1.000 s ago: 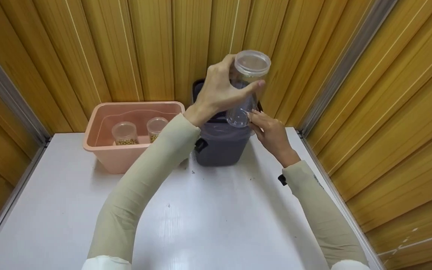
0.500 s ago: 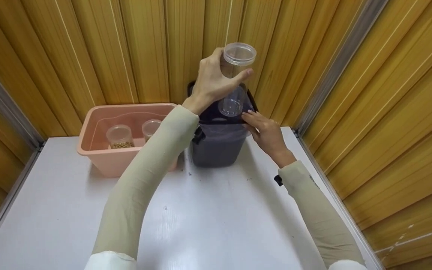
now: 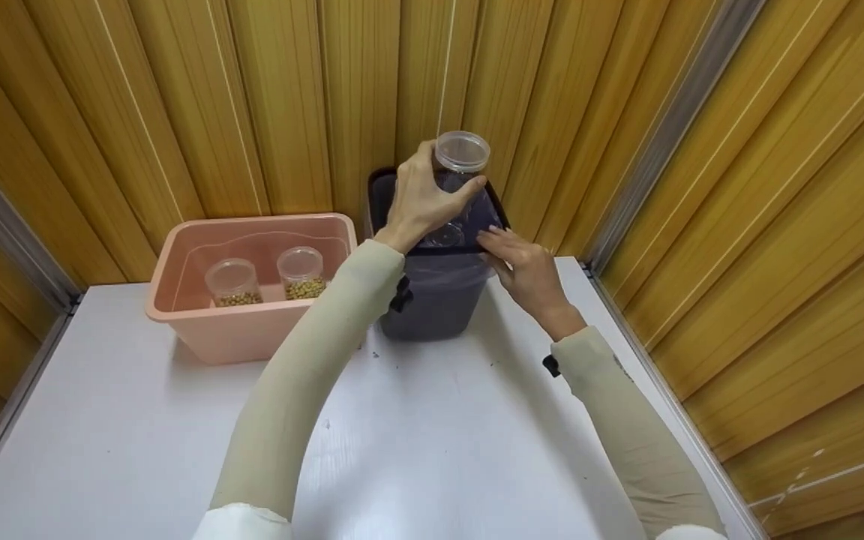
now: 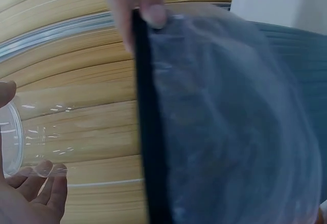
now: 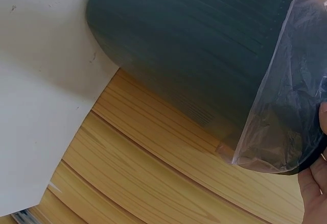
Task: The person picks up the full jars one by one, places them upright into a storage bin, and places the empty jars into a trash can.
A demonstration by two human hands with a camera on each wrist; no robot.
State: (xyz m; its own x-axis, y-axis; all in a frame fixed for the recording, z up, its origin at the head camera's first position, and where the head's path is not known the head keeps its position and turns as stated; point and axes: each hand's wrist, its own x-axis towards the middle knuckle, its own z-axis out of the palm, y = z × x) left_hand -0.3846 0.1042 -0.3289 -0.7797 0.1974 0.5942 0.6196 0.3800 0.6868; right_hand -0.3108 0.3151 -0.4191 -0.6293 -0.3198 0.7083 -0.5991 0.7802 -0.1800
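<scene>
My left hand [image 3: 418,201] grips a clear plastic jar [image 3: 463,153] by its upper part, thumb and fingers on opposite sides. The jar is see-through, and its lower end dips into the mouth of a dark grey trash bin [image 3: 432,304] in the head view. A clear plastic bag [image 4: 230,117] lines the bin and folds down over its black rim [image 4: 149,132]. My right hand [image 3: 529,276] grips the rim's front right corner; in the right wrist view its thumb lies over the bag [image 5: 286,106] and its fingers are on the other side.
Left of the bin stands a pink plastic tub [image 3: 252,330] on the white table [image 3: 402,450]. Inside it are two clear lidded jars, a left one [image 3: 233,279] and a right one [image 3: 301,266], with yellowish beans. Wood-look walls [image 3: 357,97] rise close behind and at the sides.
The jar in my left hand has moved left and then down into the bin's mouth. My right hand has stayed at the rim. The view has shifted slightly.
</scene>
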